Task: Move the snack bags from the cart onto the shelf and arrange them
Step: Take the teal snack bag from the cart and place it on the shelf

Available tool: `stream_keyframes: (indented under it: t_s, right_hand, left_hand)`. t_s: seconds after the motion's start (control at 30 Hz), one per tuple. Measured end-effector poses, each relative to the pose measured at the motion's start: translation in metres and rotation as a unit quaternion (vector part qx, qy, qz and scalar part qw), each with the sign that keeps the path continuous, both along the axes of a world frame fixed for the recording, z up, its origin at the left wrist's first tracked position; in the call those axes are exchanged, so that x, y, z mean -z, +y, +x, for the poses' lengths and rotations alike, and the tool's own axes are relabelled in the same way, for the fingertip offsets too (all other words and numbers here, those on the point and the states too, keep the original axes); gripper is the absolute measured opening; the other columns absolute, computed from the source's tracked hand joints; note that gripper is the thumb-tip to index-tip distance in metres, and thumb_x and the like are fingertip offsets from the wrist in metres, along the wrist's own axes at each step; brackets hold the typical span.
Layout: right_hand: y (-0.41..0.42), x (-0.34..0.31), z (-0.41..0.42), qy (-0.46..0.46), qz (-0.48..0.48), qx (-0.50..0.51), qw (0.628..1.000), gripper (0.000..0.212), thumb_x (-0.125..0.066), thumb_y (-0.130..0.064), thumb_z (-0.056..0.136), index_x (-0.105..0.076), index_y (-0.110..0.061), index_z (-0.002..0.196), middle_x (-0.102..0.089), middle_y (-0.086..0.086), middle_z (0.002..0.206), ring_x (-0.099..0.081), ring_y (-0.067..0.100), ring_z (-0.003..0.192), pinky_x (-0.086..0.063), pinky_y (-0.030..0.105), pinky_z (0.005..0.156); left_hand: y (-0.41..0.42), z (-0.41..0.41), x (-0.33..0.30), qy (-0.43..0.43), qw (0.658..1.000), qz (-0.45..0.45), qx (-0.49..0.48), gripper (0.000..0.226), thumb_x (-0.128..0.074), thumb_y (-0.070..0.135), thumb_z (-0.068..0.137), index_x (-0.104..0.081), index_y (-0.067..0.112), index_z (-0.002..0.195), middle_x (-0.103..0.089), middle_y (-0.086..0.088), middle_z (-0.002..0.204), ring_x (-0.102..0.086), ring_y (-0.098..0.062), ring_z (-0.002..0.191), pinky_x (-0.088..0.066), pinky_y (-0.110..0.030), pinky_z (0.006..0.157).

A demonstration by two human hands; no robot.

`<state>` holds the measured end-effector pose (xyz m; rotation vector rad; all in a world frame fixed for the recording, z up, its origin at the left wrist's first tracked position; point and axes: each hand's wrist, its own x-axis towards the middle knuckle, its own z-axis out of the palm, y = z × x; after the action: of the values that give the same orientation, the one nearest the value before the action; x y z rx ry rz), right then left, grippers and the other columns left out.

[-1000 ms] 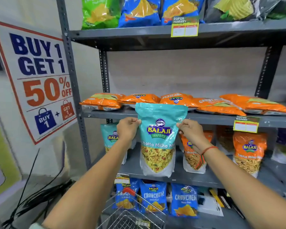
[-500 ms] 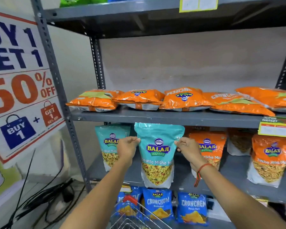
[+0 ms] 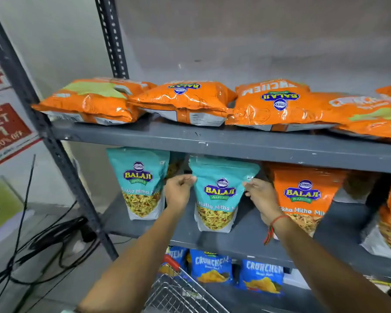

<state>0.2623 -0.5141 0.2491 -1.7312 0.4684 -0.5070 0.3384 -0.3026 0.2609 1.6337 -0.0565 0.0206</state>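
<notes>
Two hands pinch the teal bag (image 3: 219,195) at its upper corners: my left hand (image 3: 178,192) on one side, my right hand (image 3: 261,195) on the other. It stands upright on the middle shelf (image 3: 145,222), between another teal bag (image 3: 140,184) and an orange bag (image 3: 303,195). To seat it well, I should press the base flat, square the label forward, line it up with its neighbours, then let go gently so it doesn't tip.

Even, moderately bright indoor light. Glare on the orange bags (image 3: 183,100); deep shadow under the upper shelf (image 3: 212,145). Wide-angle bending at the edges; slight motion blur softens the poster (image 3: 2,127) and the forearms.
</notes>
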Motion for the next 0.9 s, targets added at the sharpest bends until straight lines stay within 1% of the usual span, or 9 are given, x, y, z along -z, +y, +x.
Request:
stream_keyframes:
  t_s: [0.1, 0.17, 0.23, 0.3, 0.4, 0.53, 0.63, 0.73, 0.9]
  right_hand:
    - [-0.005, 0.004, -0.003, -0.024, 0.045, -0.022, 0.998, 0.012, -0.061, -0.020, 0.087, -0.068, -0.010, 0.087, -0.072, -0.012, 0.067, -0.059, 0.010, 0.067, -0.046, 0.012, 0.056]
    - [-0.010, 0.008, -0.011, -0.016, 0.060, -0.094, 0.994, 0.017, -0.066, -0.035, 0.083, -0.067, -0.024, 0.095, -0.075, -0.018, 0.085, -0.066, 0.005, 0.080, -0.045, 0.025, 0.069]
    - [-0.015, 0.020, -0.018, 0.013, 0.098, -0.168, 0.981, 0.039, -0.072, -0.046, 0.073, -0.059, -0.036, 0.109, -0.072, -0.015, 0.106, -0.065, 0.000, 0.099, -0.043, 0.029, 0.077]
    - [-0.018, 0.043, -0.020, 0.065, 0.121, -0.201, 0.970, 0.065, -0.078, -0.038, 0.069, -0.046, -0.035, 0.126, -0.064, -0.008, 0.122, -0.061, 0.010, 0.112, -0.046, 0.028, 0.087]
    - [-0.013, 0.083, -0.020, 0.162, 0.094, -0.209, 0.960, 0.087, -0.079, -0.017, 0.072, -0.027, -0.024, 0.141, -0.041, -0.005, 0.133, -0.045, 0.021, 0.127, -0.039, 0.034, 0.103]
    - [0.003, 0.114, -0.015, 0.168, 0.087, -0.215, 0.958, 0.061, -0.080, -0.007, 0.070, -0.042, -0.034, 0.111, -0.052, -0.011, 0.118, -0.055, 0.001, 0.105, -0.047, 0.012, 0.087]
    - [0.009, 0.125, -0.005, 0.136, 0.092, -0.180, 0.970, 0.050, -0.079, -0.005, 0.069, -0.049, -0.030, 0.100, -0.062, -0.004, 0.114, -0.059, -0.006, 0.095, -0.049, 0.004, 0.069]
    - [0.008, 0.130, -0.001, 0.126, 0.091, -0.165, 0.974, 0.050, -0.081, -0.010, 0.067, -0.049, -0.030, 0.099, -0.064, -0.011, 0.108, -0.061, -0.004, 0.096, -0.050, 0.007, 0.067]
    - [0.007, 0.131, -0.007, 0.110, 0.082, -0.165, 0.977, 0.057, -0.084, -0.014, 0.064, -0.050, -0.035, 0.105, -0.063, -0.015, 0.110, -0.062, -0.007, 0.097, -0.049, 0.004, 0.068]
  left_hand:
    - [-0.006, 0.002, 0.006, -0.003, 1.000, -0.024, 0.019, 0.019, -0.071, 0.017, 0.083, -0.074, 0.002, 0.094, -0.075, -0.017, 0.099, -0.070, -0.030, 0.094, -0.055, -0.045, 0.092]
    - [-0.007, 0.001, 0.014, 0.008, 0.998, -0.046, 0.040, 0.023, -0.072, 0.018, 0.082, -0.071, 0.004, 0.099, -0.074, -0.018, 0.102, -0.069, -0.029, 0.098, -0.055, -0.045, 0.093]
    - [-0.003, 0.000, 0.032, 0.035, 0.996, -0.030, 0.080, 0.046, -0.079, 0.022, 0.075, -0.064, 0.008, 0.116, -0.070, -0.015, 0.115, -0.065, -0.028, 0.110, -0.053, -0.044, 0.098]
    - [0.001, -0.004, 0.059, 0.068, 0.989, 0.024, 0.125, 0.075, -0.086, 0.031, 0.064, -0.053, 0.018, 0.130, -0.060, -0.001, 0.129, -0.057, -0.018, 0.119, -0.051, -0.037, 0.099]
    - [0.002, -0.015, 0.098, 0.104, 0.976, 0.058, 0.180, 0.082, -0.091, 0.044, 0.046, -0.054, 0.035, 0.119, -0.063, 0.011, 0.123, -0.060, -0.012, 0.114, -0.054, -0.023, 0.088]
    - [-0.005, -0.018, 0.132, 0.101, 0.981, 0.040, 0.162, 0.089, -0.090, 0.037, 0.047, -0.051, 0.019, 0.125, -0.067, -0.007, 0.125, -0.063, -0.024, 0.116, -0.049, -0.051, 0.102]
    - [-0.007, -0.015, 0.137, 0.101, 0.983, 0.044, 0.146, 0.080, -0.089, 0.040, 0.049, -0.053, 0.027, 0.120, -0.069, 0.000, 0.121, -0.066, -0.013, 0.111, -0.055, -0.039, 0.096]
    - [-0.008, -0.014, 0.136, 0.090, 0.983, 0.057, 0.148, 0.072, -0.088, 0.034, 0.057, -0.053, 0.030, 0.120, -0.068, 0.006, 0.120, -0.066, -0.001, 0.107, -0.056, -0.020, 0.086]
    - [-0.010, -0.026, 0.130, 0.071, 0.986, 0.061, 0.141, 0.064, -0.082, 0.014, 0.071, -0.049, 0.021, 0.126, -0.064, 0.011, 0.117, -0.059, 0.006, 0.106, -0.050, -0.007, 0.078]
